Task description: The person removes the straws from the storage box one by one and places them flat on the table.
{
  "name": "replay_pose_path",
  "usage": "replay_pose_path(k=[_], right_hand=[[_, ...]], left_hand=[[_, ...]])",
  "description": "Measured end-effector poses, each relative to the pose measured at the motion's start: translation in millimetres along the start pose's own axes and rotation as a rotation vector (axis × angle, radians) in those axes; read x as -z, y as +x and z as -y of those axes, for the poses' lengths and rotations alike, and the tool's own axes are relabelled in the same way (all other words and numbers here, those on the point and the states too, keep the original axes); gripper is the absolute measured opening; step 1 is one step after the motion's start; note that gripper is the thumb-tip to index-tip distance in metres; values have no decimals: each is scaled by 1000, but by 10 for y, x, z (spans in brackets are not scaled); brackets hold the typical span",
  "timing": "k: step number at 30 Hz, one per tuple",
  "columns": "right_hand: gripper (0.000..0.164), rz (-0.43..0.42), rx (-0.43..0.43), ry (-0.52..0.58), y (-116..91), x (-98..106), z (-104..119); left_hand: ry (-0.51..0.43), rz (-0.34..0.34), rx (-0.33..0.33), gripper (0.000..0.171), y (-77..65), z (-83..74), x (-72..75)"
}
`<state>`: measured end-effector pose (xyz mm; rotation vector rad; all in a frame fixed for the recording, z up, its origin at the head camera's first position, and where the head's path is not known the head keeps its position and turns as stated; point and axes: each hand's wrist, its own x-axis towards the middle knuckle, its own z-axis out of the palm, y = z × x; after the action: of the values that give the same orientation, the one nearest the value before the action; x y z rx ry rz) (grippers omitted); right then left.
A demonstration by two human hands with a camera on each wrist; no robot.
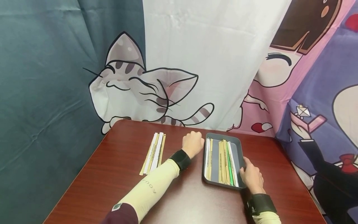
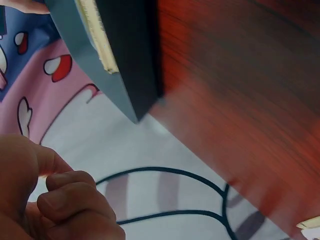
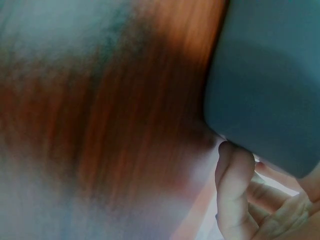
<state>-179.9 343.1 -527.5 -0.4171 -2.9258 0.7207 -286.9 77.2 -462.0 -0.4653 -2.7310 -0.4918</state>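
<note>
A grey rectangular tray (image 1: pixel 215 161) lies on the table, holding long slim paper-wrapped sticks (image 1: pixel 222 161) that look like disposable chopsticks. They are tan, white and green, in two groups with a gap between. My right hand (image 1: pixel 252 176) grips the tray's right side, thumb at the rim; the right wrist view shows fingers (image 3: pixel 235 170) against its outer wall. Just left of the tray's far corner is my left hand (image 1: pixel 193 144), fingers curled. In the left wrist view a gap separates it from the tray wall (image 2: pixel 135 60), and nothing shows in its grasp.
More wrapped sticks, white and tan, lie in a loose pile (image 1: pixel 153 152) on the left of the reddish-brown table (image 1: pixel 106 174). My left forearm passes just right of them. A printed cloth backdrop (image 1: pixel 179 40) hangs behind the table's far edge.
</note>
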Motion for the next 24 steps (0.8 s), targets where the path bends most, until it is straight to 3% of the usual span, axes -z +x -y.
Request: replay_pose_path(k=[11, 24], right_hand=[[57, 5, -9, -12, 5, -26, -17], [58, -3, -10, -17, 12, -28, -10]], left_hand=[[-33, 94, -64, 41, 73, -377, -181], [48, 127, -81, 27, 43, -808, -426]])
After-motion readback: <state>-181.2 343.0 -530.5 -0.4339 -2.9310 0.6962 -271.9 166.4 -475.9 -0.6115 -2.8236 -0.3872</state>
